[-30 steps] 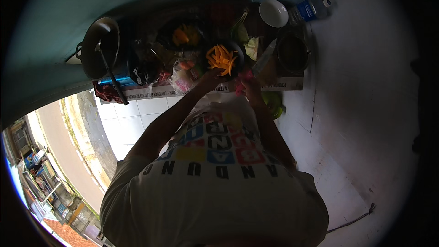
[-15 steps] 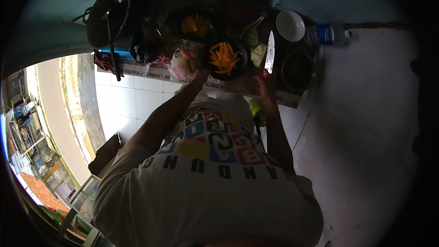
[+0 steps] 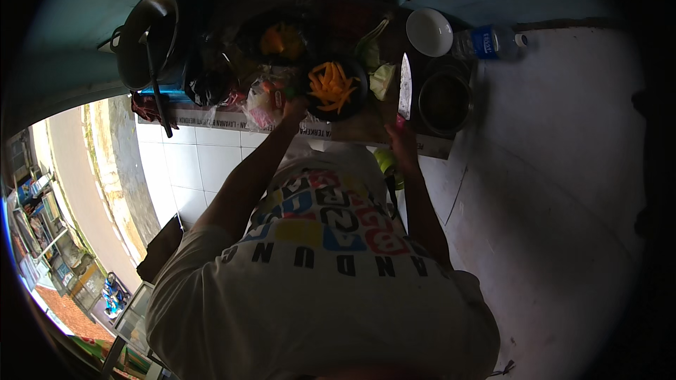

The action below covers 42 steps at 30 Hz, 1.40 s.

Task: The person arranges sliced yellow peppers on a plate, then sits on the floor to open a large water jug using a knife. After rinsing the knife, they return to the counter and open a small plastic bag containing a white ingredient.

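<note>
My right hand [image 3: 401, 139] is closed round the pink handle of a kitchen knife [image 3: 405, 88], whose broad blade points away from me. At the near left rim of a dark plate [image 3: 360, 104] is my left hand [image 3: 296, 109], beside a clear plastic bag [image 3: 262, 104] with pale and red contents. Shadow hides its fingers, so its grip cannot be made out. Orange strips [image 3: 331, 86], which look like cut carrot, are heaped on the plate. A pale green piece of cabbage [image 3: 381, 81] lies between plate and knife.
Around them are a white bowl [image 3: 429, 32], a round metal pan [image 3: 446, 103], a water bottle [image 3: 493, 43] and, behind, more orange food [image 3: 282, 41]. At far left a deep pot [image 3: 144, 42] holds a long-handled utensil. Printed sheeting [image 3: 338, 131] lies underneath.
The whole view has shifted, so the things appear farther left. Both hands keep nearly the same places beside the plate, and the knife stays upright in view. A blue figure now shows outside.
</note>
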Available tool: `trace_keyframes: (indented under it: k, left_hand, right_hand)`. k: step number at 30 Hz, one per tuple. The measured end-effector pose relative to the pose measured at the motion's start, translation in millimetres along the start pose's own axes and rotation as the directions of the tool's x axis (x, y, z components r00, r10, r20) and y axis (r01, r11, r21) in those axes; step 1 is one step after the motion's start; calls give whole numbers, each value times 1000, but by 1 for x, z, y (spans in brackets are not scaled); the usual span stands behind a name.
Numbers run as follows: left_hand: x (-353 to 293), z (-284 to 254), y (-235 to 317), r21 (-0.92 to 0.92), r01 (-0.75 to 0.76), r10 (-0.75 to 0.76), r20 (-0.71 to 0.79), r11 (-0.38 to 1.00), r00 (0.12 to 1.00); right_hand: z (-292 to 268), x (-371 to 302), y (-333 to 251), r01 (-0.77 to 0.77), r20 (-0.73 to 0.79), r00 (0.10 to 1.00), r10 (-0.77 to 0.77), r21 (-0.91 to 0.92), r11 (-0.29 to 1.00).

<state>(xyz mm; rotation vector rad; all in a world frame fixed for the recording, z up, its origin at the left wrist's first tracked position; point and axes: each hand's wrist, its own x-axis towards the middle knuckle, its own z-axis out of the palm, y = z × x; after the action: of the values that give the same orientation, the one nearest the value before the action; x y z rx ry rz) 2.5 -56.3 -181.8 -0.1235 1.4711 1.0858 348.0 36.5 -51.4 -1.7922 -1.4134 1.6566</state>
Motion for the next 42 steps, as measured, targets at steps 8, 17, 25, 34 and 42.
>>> trace_keyframes:
  k: [8,17,25,34,42]
  left_hand:
    - [10,2,-10,352,-218,249,-46,910,967]
    - [-23,28,10,123,-308,307,32,943,951]
    - [-74,9,37,-46,-225,229,107,973,968]
    - [-202,-22,82,-124,-269,294,290,955,911]
    - [-291,-58,133,-261,-472,537,329,842,776]
  right_hand:
    - [-1,-5,1,61,-32,998,-61,-17,998]
    - [-13,-22,-10,48,-9,999,-50,-165,985]
    - [-9,-15,-4,159,-41,985,-165,-122,980]
    - [36,4,-87,69,215,970,-117,218,974]
    - [98,-50,-186,-81,325,934,-150,600,796]
